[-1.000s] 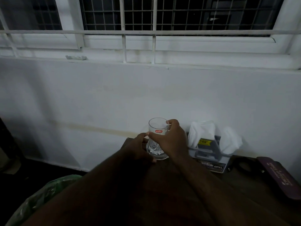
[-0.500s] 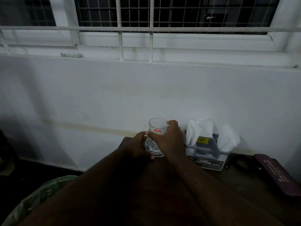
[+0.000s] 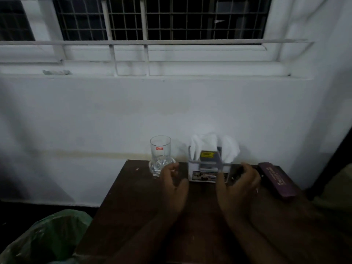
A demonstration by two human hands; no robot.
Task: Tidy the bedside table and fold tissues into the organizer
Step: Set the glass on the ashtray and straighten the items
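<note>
off the worktop's (image 3: 190, 216) front-left corner a green-lined bin (image 3: 47, 237) sits on the floor. by the back edge, towards the left, the glass (image 3: 160, 156) stands upright and free. our left hand (image 3: 174, 184) is just in front of it, its grip apart, fingers curled around nothing; whether a fingertip brushes the glass base we cannot tell. in the middle of the back edge the organizer (image 3: 208, 168) stands with white tissues (image 3: 205, 142) already tucked upright in its left and right pockets. our right hand (image 3: 238, 184) hovers at its right side, grip apart too, over a dark item we cannot make out. a maroon case (image 3: 277, 180) lies at the back-right corner.

we judge the step is straightening what is left. we should bring both hands in low, steady the organizer by its walls rather than the tissues, and keep our left wrist clear of the glass.
</note>
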